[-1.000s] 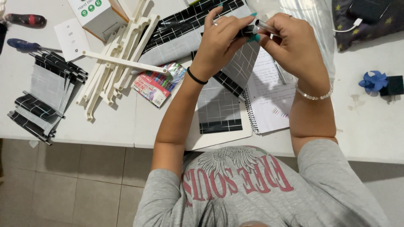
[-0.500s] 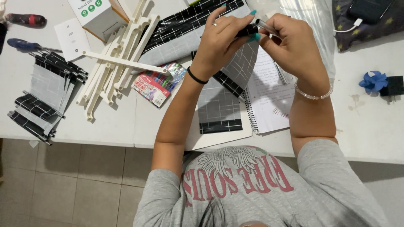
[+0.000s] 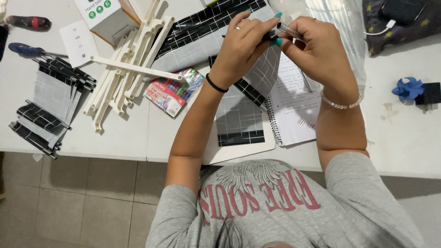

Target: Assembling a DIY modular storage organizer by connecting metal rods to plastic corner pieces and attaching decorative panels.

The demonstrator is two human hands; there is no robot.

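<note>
Head view: hands [image 3: 280, 39] grip grey rod [image 3: 288, 30]; colourful pen pack [image 3: 173, 91] left.

A slim rod [image 3: 290, 31] with a metallic sheen, gripped over a grey gridded sheet [image 3: 257, 76] of cloth-like look — beside glossy plastic-wrapped pens [image 3: 173, 91], matt cream plastic frame pieces [image 3: 124, 69] and a paper spiral notebook [image 3: 294, 105] — on a smooth white table [image 3: 404, 138].
</note>
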